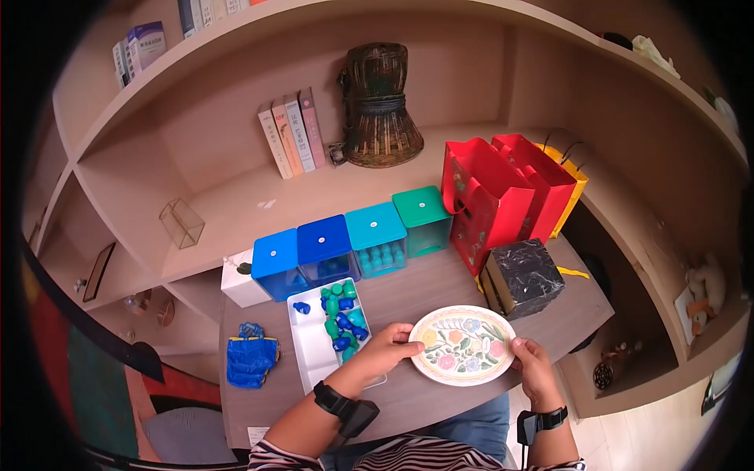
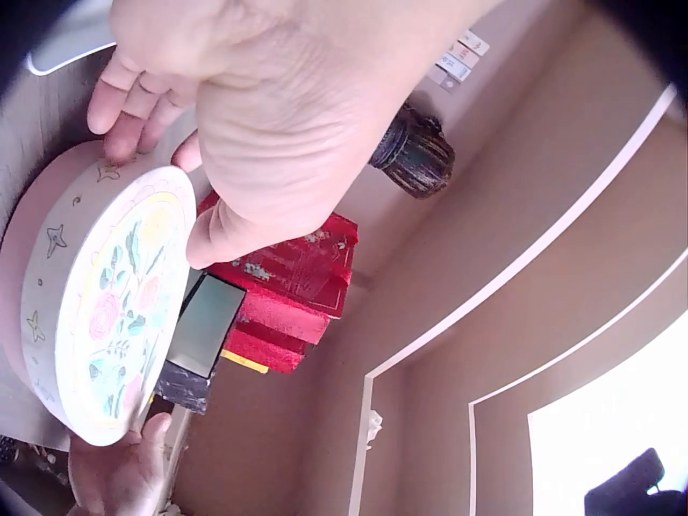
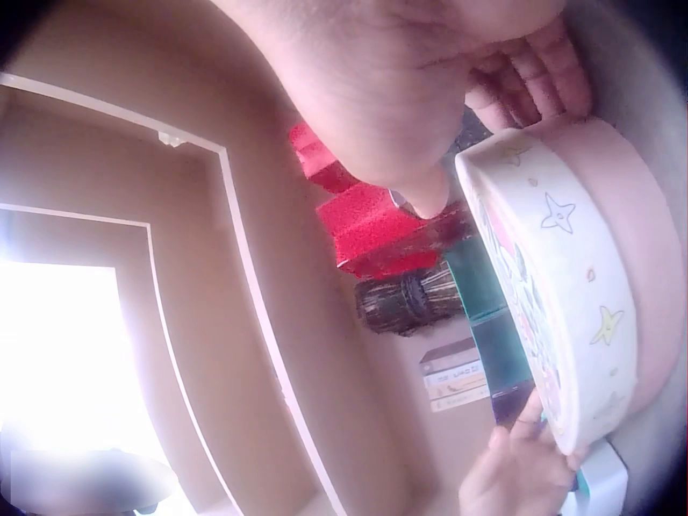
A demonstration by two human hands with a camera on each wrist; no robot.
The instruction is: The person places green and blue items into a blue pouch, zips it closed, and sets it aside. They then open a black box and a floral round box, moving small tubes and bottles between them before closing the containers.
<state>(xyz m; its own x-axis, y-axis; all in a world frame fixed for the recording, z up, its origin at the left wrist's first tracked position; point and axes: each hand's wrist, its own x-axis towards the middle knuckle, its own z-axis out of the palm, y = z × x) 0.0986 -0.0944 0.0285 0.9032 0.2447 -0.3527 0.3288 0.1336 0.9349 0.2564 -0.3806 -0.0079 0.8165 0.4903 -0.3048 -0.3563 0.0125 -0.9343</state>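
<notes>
An oval box (image 1: 462,345) lies near the table's front edge, with flowers on its lid. In the left wrist view, the white lid's side (image 2: 54,258) carries small stars, above a pink base (image 2: 13,269). My left hand (image 1: 382,351) grips the box's left end, thumb at the lid's rim and fingers along the side. At the opposite end my right hand (image 1: 536,365) holds it the same way, thumb on the rim. Left of the box stands a white divided tray (image 1: 309,336) with several small blue and green pieces (image 1: 343,322).
A black marbled box (image 1: 534,275) stands just behind the oval box, with red gift bags (image 1: 491,196) beyond it. Lidded blue and green bins (image 1: 320,259) line the back of the table. A blue bag (image 1: 251,361) lies at the left edge.
</notes>
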